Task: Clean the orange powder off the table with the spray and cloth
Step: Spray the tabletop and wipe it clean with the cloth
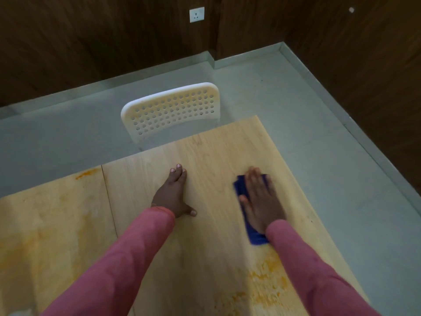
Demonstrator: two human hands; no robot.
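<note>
I see both hands down on the counter [205,258], a pale wood top w/ a seam running front to back on its left part. R hand [262,201] lies flat, fingers straight & together, pressing on the cloth [256,238], a blue folded piece near the counter's right edge; cloth shows past the fingertips on the far side and sticks out under the wrist on the near side. That hand is blurred, so I can't make out finer finger detail. L hand [174,195] is flat too, palm down on bare wood abt mid-counter, fingers straight & close, thumb spread out to the right; it holds nothing. Both arms in pink sleeves [127,258].

Powder [266,283]: thick orange patch near the right edge, on the near side of the cloth, just beside the R sleeve. A fainter orange smear [57,229] spreads over the counter's left part beyond the seam, and a brighter orange streak [87,173] sits at the far edge of that left part. Wood around the hands looks mostly clean, w/ a light yellowish tint toward the far right corner.

White chair [170,110] w/ a perforated back stands at the far edge, pushed in. Grey floor [296,106] beyond, dark wood-panel wall [91,42] w/ a white socket [196,14]
</note>
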